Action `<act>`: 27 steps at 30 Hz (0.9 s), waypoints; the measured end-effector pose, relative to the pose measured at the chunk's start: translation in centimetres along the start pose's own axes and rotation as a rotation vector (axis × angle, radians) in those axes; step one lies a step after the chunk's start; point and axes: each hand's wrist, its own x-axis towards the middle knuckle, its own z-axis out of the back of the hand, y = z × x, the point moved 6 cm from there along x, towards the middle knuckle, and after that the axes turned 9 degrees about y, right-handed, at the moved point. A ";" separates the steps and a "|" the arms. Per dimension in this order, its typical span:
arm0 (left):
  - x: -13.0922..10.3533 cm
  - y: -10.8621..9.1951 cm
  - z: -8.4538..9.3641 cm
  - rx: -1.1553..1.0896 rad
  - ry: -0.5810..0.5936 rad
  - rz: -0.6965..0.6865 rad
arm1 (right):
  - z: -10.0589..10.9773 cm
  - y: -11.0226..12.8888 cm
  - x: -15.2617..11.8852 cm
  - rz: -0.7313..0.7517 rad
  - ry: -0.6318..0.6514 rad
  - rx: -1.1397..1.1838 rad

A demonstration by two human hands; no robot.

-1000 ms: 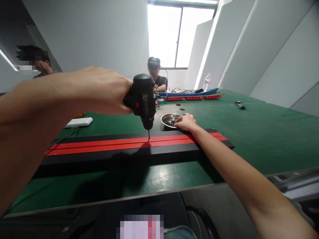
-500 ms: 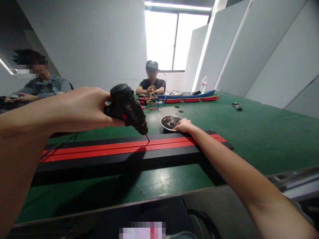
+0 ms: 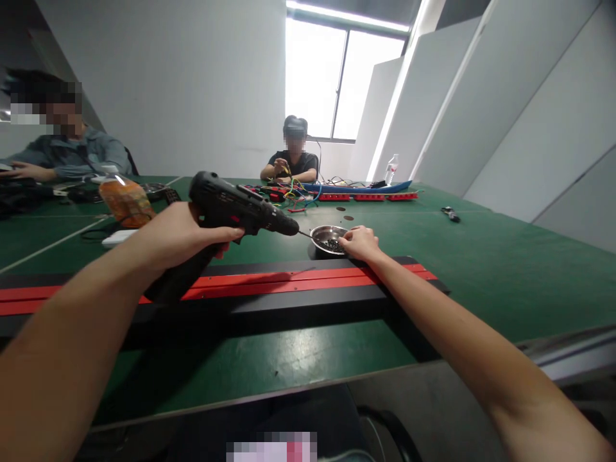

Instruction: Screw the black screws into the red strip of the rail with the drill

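Observation:
A black power drill point(image 3: 240, 204) is in the grip of my left hand point(image 3: 180, 234), tilted so its long thin bit points right, with the tip at the left rim of a metal bowl point(image 3: 315, 246). Small dark screws point(image 3: 332, 244) lie in the bowl. My right hand point(image 3: 360, 244) is at the bowl's right rim, fingertips bent together over the inside; whatever they pinch is too small to make out. Below both hands a long black bar with red strips point(image 3: 260, 282) runs across the green table point(image 3: 510, 269).
Across the table sits a person point(image 3: 293, 157) near coloured wires point(image 3: 293, 199), red blocks point(image 3: 368, 196) and a bottle point(image 3: 392, 168). Another person point(image 3: 72, 154) sits at the left. An orange-filled bag point(image 3: 122, 199) and a small dark object point(image 3: 451, 214) rest on the table.
The drill has swung up off the red strip and now points right at the bowl. My right hand stays at the bowl, its fingers slightly raised. The view has shifted a little.

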 end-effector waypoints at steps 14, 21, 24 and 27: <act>0.5 8.9 -5.3 -0.826 0.303 0.244 | 2.2 4.5 -1.2 0.359 -0.151 0.607; 0.2 8.5 -6.0 -1.016 0.281 0.280 | 0.3 8.0 0.7 0.299 -0.008 1.068; 0.1 8.6 -6.2 -1.032 0.235 0.295 | -0.4 8.7 1.4 0.258 0.000 1.173; -0.1 8.7 -6.3 -1.006 0.196 0.324 | -0.9 8.8 1.3 0.260 0.014 1.203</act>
